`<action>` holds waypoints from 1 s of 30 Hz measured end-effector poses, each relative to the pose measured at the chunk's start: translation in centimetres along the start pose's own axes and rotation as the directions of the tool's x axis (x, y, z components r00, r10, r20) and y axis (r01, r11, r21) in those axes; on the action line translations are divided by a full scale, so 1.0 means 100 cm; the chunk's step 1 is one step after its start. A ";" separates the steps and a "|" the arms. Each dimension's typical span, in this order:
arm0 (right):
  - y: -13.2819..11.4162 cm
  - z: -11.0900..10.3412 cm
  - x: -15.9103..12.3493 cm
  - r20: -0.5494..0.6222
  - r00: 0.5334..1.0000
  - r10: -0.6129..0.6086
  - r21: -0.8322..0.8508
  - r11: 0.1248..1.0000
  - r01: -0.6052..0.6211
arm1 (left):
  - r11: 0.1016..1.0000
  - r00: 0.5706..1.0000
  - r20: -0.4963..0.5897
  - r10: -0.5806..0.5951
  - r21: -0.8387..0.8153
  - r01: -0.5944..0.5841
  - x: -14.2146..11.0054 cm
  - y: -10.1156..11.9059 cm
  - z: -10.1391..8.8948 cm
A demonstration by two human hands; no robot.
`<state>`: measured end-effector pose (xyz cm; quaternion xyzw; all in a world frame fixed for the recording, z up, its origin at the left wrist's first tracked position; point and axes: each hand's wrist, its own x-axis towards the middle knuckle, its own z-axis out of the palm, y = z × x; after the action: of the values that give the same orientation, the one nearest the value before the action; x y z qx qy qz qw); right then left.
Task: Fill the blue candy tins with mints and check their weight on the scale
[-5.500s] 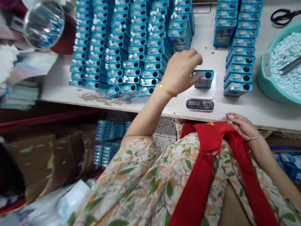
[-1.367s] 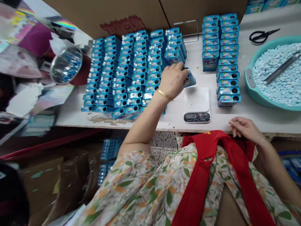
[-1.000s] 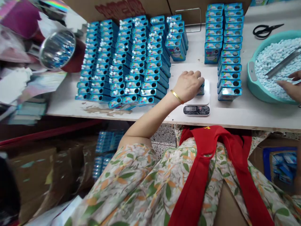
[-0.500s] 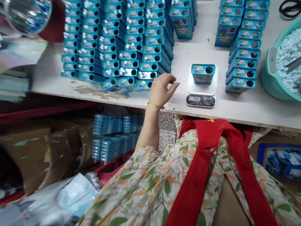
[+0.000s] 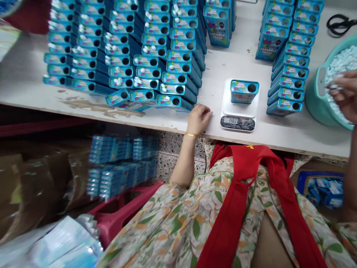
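Note:
My left hand point(image 5: 199, 118) rests on the table near its front edge, fingers curled in and nothing visible in them. It lies between the rows of tins and a small white scale point(image 5: 240, 123). Upright on the scale's plate stands a blue candy tin point(image 5: 244, 91) with a round black hole in its top. At the right edge, my right hand point(image 5: 347, 95) is over a turquoise tub point(image 5: 320, 98) filled with small white candies point(image 5: 344, 56). Its fingers are pinched around a few white candies; the rest of the grip is partly out of frame.
Rows of blue tins point(image 5: 178, 78) with loose candies on their tops fill the left side of the table. More tins point(image 5: 288, 82) stand right of the scale. Black scissors point(image 5: 338, 25) lie at the far right. Packed tins point(image 5: 119, 182) sit below the table.
My right hand has come into view over the tub. My left hand has lowered onto the table and its fingers have curled in. The view has shifted somewhat.

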<state>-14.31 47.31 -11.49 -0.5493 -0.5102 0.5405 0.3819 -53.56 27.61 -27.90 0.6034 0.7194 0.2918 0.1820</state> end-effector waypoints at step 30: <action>-0.027 0.117 -0.036 0.335 0.916 0.219 -0.028 0.974 -0.223 | 0.996 0.992 -0.090 -0.086 0.022 0.088 -0.009 0.004 0.017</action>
<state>-25.88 42.80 -9.59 -0.5014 -0.4996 0.6684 0.2287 -52.07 27.14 -28.99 0.5603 0.7560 0.3011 0.1546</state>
